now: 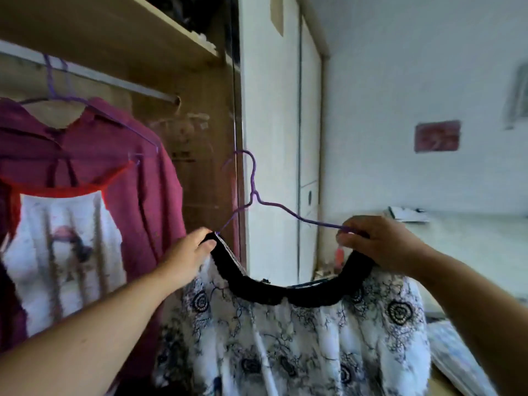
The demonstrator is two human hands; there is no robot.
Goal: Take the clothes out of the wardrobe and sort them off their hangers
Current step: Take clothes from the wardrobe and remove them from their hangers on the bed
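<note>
Blouse (pixel 300 338), white with dark swirls and a black collar (pixel 285 292), is held up on a purple wire hanger (pixel 253 195) just outside the wardrobe (pixel 114 32), its hook free of the rail (pixel 85 74). Left hand (pixel 194 250) is closed round the collar's left end, where the wire enters the cloth; right hand (pixel 377 241) is curled over the right end, wire and collar apparently pinched together. Stripping the hanger is judged to be the step in hand. One shoulder should be eased off its wire arm first, then the hanger tilted and drawn out through the neck, so that the collar is not stretched and the hook is kept from snagging the cloth. A magenta shirt (pixel 137 172) and a red-trimmed white top (pixel 65 252) hang inside, not yet taken
</note>
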